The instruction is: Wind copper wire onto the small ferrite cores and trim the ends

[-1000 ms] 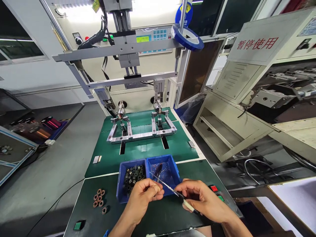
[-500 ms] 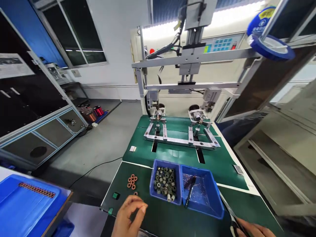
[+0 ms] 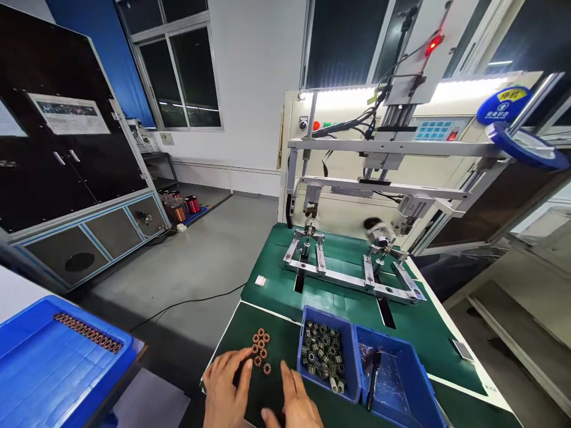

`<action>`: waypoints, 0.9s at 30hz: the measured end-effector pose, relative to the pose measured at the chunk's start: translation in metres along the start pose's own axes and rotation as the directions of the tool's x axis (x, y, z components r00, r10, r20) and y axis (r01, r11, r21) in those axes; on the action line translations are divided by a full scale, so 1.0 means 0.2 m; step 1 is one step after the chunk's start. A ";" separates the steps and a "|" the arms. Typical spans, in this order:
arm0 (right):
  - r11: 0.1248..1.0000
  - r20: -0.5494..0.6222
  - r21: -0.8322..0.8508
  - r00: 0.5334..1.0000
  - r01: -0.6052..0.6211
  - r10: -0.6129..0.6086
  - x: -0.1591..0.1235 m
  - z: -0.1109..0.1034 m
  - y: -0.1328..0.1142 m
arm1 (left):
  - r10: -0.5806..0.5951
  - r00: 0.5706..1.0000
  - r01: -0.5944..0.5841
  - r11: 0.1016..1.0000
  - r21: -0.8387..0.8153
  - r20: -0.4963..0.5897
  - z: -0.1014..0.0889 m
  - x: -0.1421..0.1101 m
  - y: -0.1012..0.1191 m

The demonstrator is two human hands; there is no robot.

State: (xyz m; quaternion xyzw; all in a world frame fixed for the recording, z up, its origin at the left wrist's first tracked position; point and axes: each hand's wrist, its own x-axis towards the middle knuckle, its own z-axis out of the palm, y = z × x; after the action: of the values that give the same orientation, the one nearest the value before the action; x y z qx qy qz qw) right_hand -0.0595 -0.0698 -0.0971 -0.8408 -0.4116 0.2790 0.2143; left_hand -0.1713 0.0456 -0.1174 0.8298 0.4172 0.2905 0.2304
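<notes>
A small cluster of copper-wound ring cores (image 3: 261, 346) lies on the dark green mat in front of me. My left hand (image 3: 227, 383) is at the left side of the cluster, thumb and fingers apart, fingertips at its edge. My right hand (image 3: 297, 401) is just right of the cores, fingers stretched forward and thumb apart, holding nothing. One wound core (image 3: 266, 368) lies a little nearer than the others, between both hands. To the right, a blue bin (image 3: 304, 333) contains many bare grey cores (image 3: 322, 345) and two pale short tubes (image 3: 336, 385).
A second blue bin (image 3: 404, 348) holds a black pen-like tool (image 3: 373, 377) and thin wire scraps. Behind stands a machine with a metal fixture frame (image 3: 343, 278). At left, a blue tray (image 3: 31, 351) carries rows of wound cores (image 3: 89, 333).
My right hand has left the tool at the lower right and come beside the wound cores. My left hand has opened from a near pinch and reached the cluster. The view has shifted.
</notes>
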 end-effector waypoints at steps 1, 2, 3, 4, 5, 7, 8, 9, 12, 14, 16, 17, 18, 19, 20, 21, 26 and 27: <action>1.000 -0.017 -0.023 1.000 0.005 -0.005 0.02 0.00 -0.04 | -0.002 1.000 0.002 1.000 -0.021 0.018 -0.01 0.00 -0.03; 0.999 -0.040 -0.035 0.999 0.022 -0.023 0.04 -0.01 -0.08 | 0.011 0.999 -0.010 0.999 -0.041 0.042 -0.02 0.01 -0.06; 0.999 -0.062 -0.035 0.997 0.042 -0.044 0.05 -0.02 -0.11 | 0.027 0.998 -0.023 0.998 -0.059 0.056 -0.03 0.01 -0.08; 0.998 -0.080 -0.025 0.995 0.060 -0.062 0.07 -0.02 -0.14 | 0.037 0.998 -0.033 0.997 -0.072 0.051 -0.03 0.02 -0.09; 0.998 -0.096 -0.010 0.993 0.070 -0.071 0.09 -0.03 -0.16 | 0.040 0.998 -0.037 0.996 -0.082 0.038 -0.04 0.02 -0.10; 0.998 -0.122 0.016 0.991 0.061 -0.059 0.13 -0.04 -0.20 | 0.053 0.997 -0.048 0.994 -0.097 0.055 -0.04 0.04 -0.11; 0.998 -0.128 0.021 0.991 0.051 -0.048 0.15 -0.05 -0.21 | 0.055 0.995 -0.047 0.994 -0.097 0.083 -0.04 0.04 -0.11; 0.999 -0.132 0.021 0.991 0.040 -0.037 0.17 -0.05 -0.22 | 0.060 0.990 -0.049 0.995 -0.092 0.124 -0.04 0.05 -0.10; 1.000 -0.125 0.003 0.992 0.017 -0.016 0.22 -0.08 -0.24 | 0.074 0.967 -0.065 0.997 -0.046 0.244 -0.03 0.08 -0.10; 0.999 -0.126 -0.021 0.992 0.027 -0.029 0.23 -0.10 -0.25 | 0.079 0.960 -0.079 0.997 -0.011 0.269 -0.02 0.10 -0.09; 0.998 -0.135 -0.051 0.990 0.045 -0.051 0.24 -0.11 -0.26 | 0.087 0.954 -0.092 0.996 0.003 0.286 -0.02 0.11 -0.07; 0.997 -0.138 -0.064 0.989 0.051 -0.060 0.24 -0.11 -0.26 | 0.088 0.953 -0.093 0.996 0.004 0.288 -0.02 0.12 -0.06; 0.996 -0.140 -0.077 0.988 0.053 -0.063 0.24 -0.11 -0.26 | 0.086 0.955 -0.091 0.996 0.004 0.282 -0.02 0.12 -0.05; 0.995 -0.137 -0.087 0.988 0.052 -0.064 0.24 -0.11 -0.26 | 0.085 0.959 -0.088 0.996 0.001 0.270 -0.03 0.12 -0.04; 0.994 -0.133 -0.097 0.989 0.050 -0.063 0.23 -0.11 -0.26 | 0.085 0.964 -0.086 0.996 -0.004 0.252 -0.03 0.11 -0.04; 0.993 -0.128 -0.106 0.990 0.049 -0.063 0.23 -0.11 -0.25 | 0.086 0.969 -0.086 0.996 -0.010 0.233 -0.04 0.11 -0.03; 0.990 -0.109 -0.129 0.991 0.059 -0.073 0.22 -0.11 -0.24 | 0.100 0.972 -0.088 0.994 -0.067 0.211 -0.04 0.09 -0.03; 0.989 -0.106 -0.130 0.991 0.064 -0.079 0.22 -0.11 -0.24 | 0.102 0.973 -0.086 0.993 -0.083 0.207 -0.04 0.09 -0.03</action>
State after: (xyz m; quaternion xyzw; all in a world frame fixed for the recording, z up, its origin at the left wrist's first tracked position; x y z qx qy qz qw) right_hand -0.0495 -0.0095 -0.0653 -0.8515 -0.4459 0.1975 0.1928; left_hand -0.1716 0.0645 -0.1107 0.8656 0.3397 0.2265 0.2898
